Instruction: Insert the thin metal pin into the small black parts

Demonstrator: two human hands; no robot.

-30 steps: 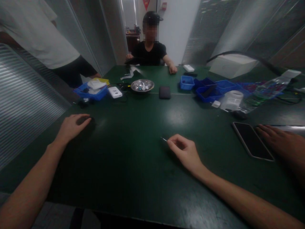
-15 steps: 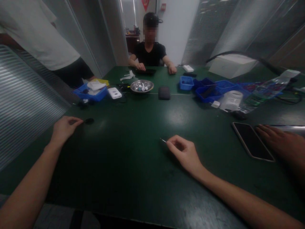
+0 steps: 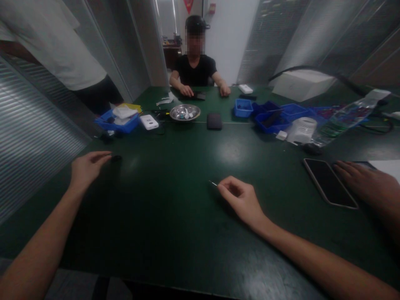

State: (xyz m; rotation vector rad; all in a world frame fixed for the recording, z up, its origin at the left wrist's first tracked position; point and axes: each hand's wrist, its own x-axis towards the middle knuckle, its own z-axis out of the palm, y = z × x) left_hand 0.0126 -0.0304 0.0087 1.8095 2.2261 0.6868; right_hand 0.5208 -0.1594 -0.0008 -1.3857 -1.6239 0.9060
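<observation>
On the left of the green table, my left hand has its thumb and forefinger pinched at the edge of a small black flat object; its kind is too dark to make out. My right hand rests on the table right of the middle, thumb and forefinger closed on a thin silver rod. Only the rod's tip shows, pointing left; the remainder is hidden in the fingers.
Across the table sits a person; another person's hand lies by a phone at right. Further back are a steel dish, a black square case, blue bins, a plastic bottle and a white power bank.
My left hand has shifted slightly to the right, and the black object now shows narrower. My right hand stays put with the rod. The nearby person's hand at right has uncovered some white paper.
</observation>
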